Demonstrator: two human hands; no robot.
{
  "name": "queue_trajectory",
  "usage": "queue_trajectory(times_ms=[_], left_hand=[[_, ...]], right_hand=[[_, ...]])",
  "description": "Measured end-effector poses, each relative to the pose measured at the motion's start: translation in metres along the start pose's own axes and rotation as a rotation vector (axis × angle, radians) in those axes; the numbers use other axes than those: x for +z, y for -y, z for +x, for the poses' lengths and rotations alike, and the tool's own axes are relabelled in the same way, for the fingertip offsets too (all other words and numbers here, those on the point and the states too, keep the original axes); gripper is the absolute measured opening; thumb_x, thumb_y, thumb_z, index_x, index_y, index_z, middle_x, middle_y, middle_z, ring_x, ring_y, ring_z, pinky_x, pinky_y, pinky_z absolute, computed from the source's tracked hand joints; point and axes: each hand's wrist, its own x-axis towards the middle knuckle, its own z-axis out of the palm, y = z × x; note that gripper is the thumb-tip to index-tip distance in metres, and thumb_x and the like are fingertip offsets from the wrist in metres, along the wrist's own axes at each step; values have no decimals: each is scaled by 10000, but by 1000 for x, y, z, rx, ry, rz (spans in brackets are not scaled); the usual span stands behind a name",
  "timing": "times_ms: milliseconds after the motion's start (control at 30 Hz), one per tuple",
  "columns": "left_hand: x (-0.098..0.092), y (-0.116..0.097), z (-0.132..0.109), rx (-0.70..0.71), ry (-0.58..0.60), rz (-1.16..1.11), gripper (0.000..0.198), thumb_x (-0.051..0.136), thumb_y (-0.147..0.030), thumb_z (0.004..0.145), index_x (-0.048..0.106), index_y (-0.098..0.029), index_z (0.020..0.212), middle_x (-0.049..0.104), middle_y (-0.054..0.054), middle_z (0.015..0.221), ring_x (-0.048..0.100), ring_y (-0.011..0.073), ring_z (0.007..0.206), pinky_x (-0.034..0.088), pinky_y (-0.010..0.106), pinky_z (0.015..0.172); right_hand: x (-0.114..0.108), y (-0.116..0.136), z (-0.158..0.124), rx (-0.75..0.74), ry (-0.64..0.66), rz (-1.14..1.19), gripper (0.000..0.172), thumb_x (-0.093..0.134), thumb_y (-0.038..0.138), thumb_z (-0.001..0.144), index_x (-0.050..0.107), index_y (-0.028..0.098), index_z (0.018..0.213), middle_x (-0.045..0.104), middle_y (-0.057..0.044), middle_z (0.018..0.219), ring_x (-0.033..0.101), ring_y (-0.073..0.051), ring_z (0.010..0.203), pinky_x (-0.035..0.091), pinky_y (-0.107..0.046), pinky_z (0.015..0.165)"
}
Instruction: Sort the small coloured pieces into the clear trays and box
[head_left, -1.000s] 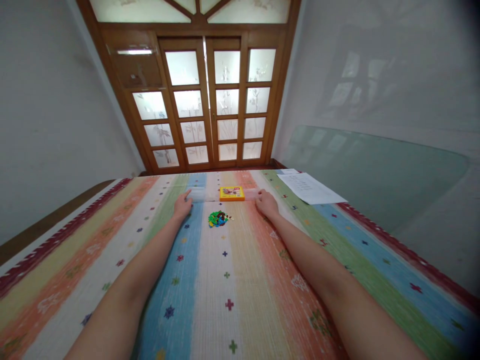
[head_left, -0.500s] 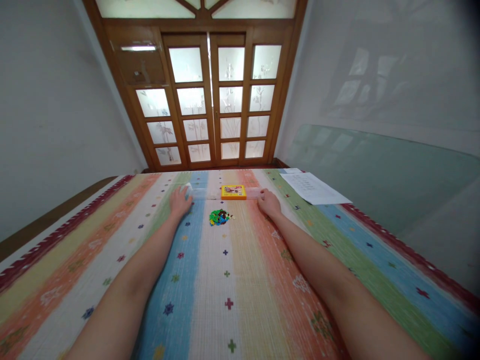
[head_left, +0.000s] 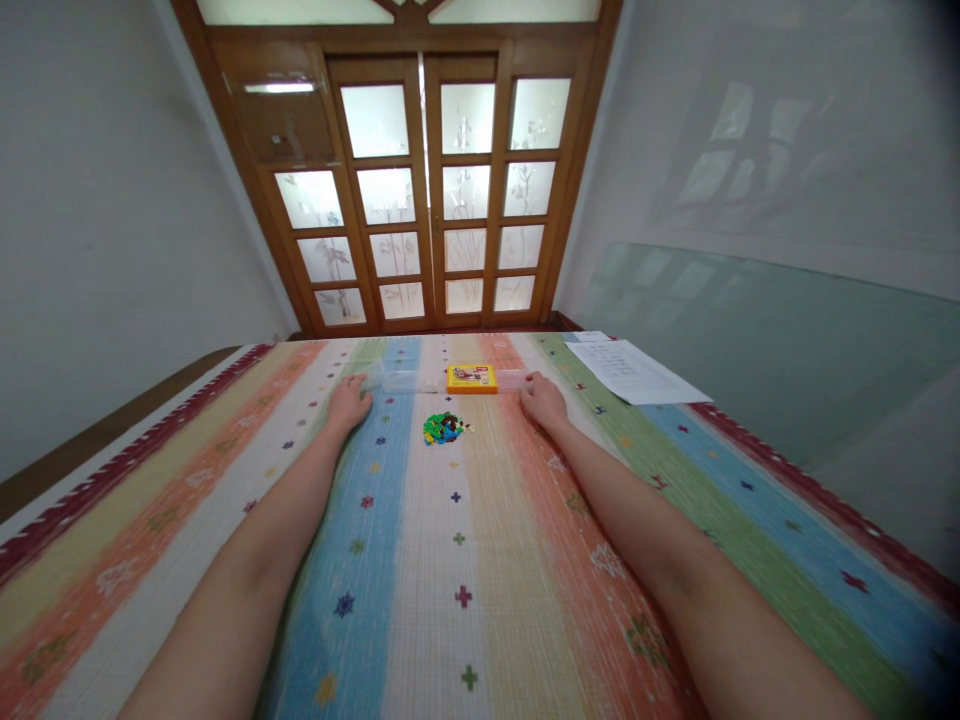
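Note:
My left hand point(head_left: 350, 403) is at the left end of a clear plastic box point(head_left: 409, 382), fingers curled against its see-through edge. On the other side, my right hand point(head_left: 544, 402) is closed at the end of clear plastic point(head_left: 511, 381). Between them lies a yellow box point(head_left: 471, 379) with a printed picture on top. Whether the clear plastic on its two sides is one piece, I cannot tell. Nearer to me is a small heap of toy bricks point(head_left: 444, 428), mostly green, blue and dark brown, with a few pale pieces at its right.
A striped, patterned cloth point(head_left: 420, 600) covers the table. White printed sheets point(head_left: 637, 374) lie at the far right, by a glass panel point(head_left: 750, 340) against the wall. Wooden doors with frosted panes point(head_left: 427, 200) stand beyond the far edge.
My left hand has shifted slightly left, and more clear plastic shows beside its fingers. My right hand stays at the right end. The view has tilted slightly.

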Motion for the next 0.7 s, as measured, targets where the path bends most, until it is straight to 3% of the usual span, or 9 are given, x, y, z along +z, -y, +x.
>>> queue_trajectory(times_ms=[200,433,567,700], left_hand=[[-15,20,0,-3,60,16,564,595,-335,919,553,-181,1460,554,171,1539,504,317,1445,355,432,1237],[-14,15,16,-121,83,-14,628,616,-493,940,511,-170,1468,635,208,1415,626,358,1284,464,467,1106],[-9,15,22,-15,71,-31,653,581,-455,972,475,-189,1559,544,192,1537,538,351,1404,407,467,1179],[-7,24,19,-22,55,-32,589,512,-397,996,535,-170,1539,498,200,1569,508,353,1438,388,478,1213]], right_hand=[[-2,2,-1,10,6,10,394,511,326,1019,594,154,1364,703,-190,1247,651,-302,1126,474,-361,956],[0,-1,1,-3,3,1,386,513,332,1020,597,160,1356,701,-184,1263,648,-303,1135,477,-359,940],[2,-3,2,-1,-3,-15,390,523,334,1017,594,157,1357,709,-182,1230,658,-303,1103,480,-359,921],[-1,-1,-1,-14,-3,-19,380,515,319,1023,594,154,1356,704,-185,1247,652,-304,1128,475,-360,940]])
